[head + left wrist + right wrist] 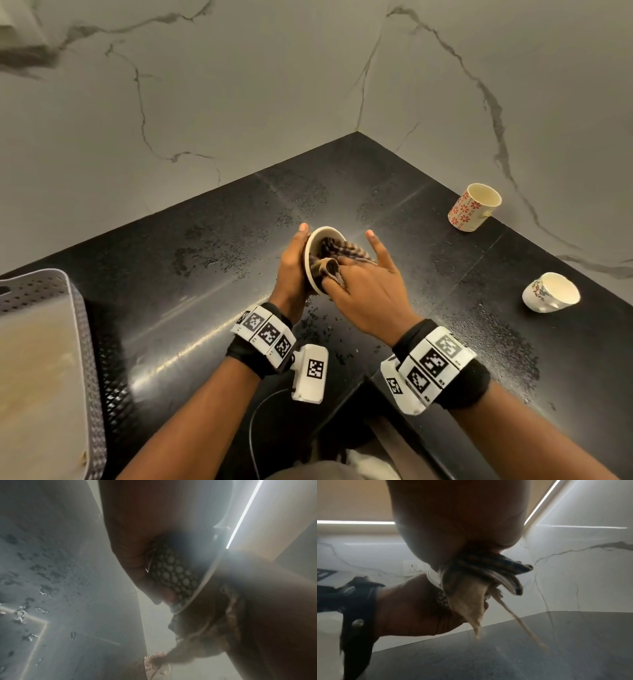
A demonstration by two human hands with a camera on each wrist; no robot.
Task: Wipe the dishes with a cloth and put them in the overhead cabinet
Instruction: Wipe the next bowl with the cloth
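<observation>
Above the wet black tabletop (212,308), the left hand (291,270) gripped a tilted bowl (317,240) from behind. The right hand (366,291) pinched a cloth (346,251) inside it, forefinger extended. Two cups (474,207) stood far right.

Left hand (291,270) curled around a cup (317,255), right hand (366,294) pressing cloth (342,251) inside, index finger raised, forearms converging
</observation>
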